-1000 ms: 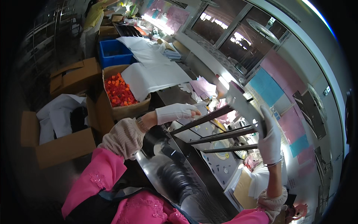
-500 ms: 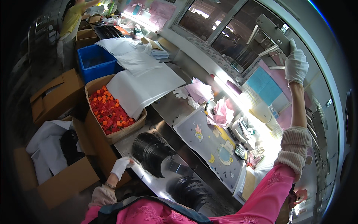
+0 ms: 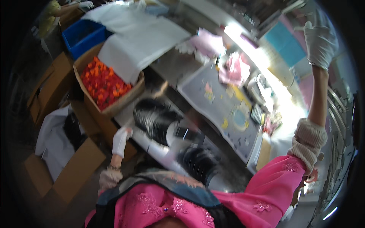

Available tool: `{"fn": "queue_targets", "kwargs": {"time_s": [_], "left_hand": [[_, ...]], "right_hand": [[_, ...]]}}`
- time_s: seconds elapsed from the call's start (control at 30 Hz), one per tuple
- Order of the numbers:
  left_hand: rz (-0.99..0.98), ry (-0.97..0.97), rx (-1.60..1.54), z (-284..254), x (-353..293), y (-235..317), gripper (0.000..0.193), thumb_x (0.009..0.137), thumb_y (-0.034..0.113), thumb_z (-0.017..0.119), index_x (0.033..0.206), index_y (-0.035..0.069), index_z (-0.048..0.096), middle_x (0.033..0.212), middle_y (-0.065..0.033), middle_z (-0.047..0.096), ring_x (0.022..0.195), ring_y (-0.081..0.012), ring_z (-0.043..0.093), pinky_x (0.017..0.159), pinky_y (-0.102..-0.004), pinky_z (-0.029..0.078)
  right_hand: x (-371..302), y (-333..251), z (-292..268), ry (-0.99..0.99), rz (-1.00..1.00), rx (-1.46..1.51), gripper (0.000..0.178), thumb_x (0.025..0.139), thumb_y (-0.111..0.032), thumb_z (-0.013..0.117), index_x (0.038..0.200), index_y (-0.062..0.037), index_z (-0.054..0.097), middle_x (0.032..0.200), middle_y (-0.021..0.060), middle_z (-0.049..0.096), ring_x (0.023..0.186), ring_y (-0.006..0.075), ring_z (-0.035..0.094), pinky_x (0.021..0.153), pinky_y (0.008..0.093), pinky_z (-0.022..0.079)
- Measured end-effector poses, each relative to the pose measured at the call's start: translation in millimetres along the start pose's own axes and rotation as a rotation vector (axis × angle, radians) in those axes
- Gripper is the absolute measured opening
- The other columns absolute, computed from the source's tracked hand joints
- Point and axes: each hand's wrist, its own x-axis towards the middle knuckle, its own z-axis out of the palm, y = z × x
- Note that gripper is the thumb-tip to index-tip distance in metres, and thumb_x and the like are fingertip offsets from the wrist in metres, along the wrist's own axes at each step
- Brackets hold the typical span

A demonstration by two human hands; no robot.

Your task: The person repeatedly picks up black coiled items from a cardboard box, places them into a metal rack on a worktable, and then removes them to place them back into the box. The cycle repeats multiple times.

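My left hand (image 3: 121,142), in a white glove with bare fingertips, is at the near edge of the metal worktop (image 3: 154,150). Its fingers are curled together; whatever they may hold is hidden. Beside it lies a row of thin black round-edged pieces (image 3: 150,116), and a second black row (image 3: 197,163) lies nearer my body. High at the right, my white-gloved right hand (image 3: 321,45) is raised on a stretched arm. It is closed round a flat grey plate (image 3: 321,18), which is heavily blurred and shows only faintly above the fingers.
Left of the worktop stands a carton of red and orange pieces (image 3: 104,85), partly covered by white sheets (image 3: 135,40). A blue bin (image 3: 81,36) and an open cardboard box (image 3: 78,171) are nearby. A grey printed mat (image 3: 213,98) lies beneath a bright lamp (image 3: 243,40). Another person's gloved hand (image 3: 86,5) shows far left.
My view has shifted and tilted, smearing the picture. My right hand appears further right, and the plate above it has blurred. My left hand remains beside the worktop edge.
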Motion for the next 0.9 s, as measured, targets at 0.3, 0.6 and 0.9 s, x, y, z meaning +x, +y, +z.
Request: {"fn": "queue_targets", "kwargs": {"time_s": [0.3,0.6,0.9], "left_hand": [[0.601,-0.631,0.61,167.8,-65.6,45.2,0.02,0.089,0.009,0.06,0.105,0.001,0.066,0.106,-0.011,0.069,0.098,-0.0219,0.066,0.086,-0.0308,0.052],[1.006,-0.322,1.936,324.1,17.6,-49.5,0.027,0.087,0.017,0.052,0.108,0.01,0.068,0.092,-0.0149,0.07,0.09,-0.0286,0.065,0.094,-0.04,0.045],[0.663,-0.637,1.598,320.1,14.7,-43.6,0.021,0.083,0.015,0.057,0.09,0.009,0.076,0.092,-0.0194,0.071,0.088,-0.0328,0.07,0.075,-0.0425,0.053]], "right_hand": [[-410.1,-76.2,-260.9,-1.114,0.842,0.805,0.03,0.085,-0.006,0.065,0.114,-0.0048,0.066,0.114,0.0153,0.067,0.105,0.0313,0.064,0.093,0.0364,0.048],[-548.4,-175.8,-392.5,-2.097,1.111,0.69,0.063,0.094,-0.062,0.037,0.114,-0.0091,0.066,0.107,0.0266,0.066,0.1,0.0445,0.063,0.09,0.0479,0.048],[-606.6,-206.5,-365.7,-1.879,0.825,0.728,0.037,0.102,-0.031,0.037,0.119,-0.0093,0.061,0.084,0.0256,0.066,0.071,0.0416,0.064,0.067,0.0504,0.052]]}}
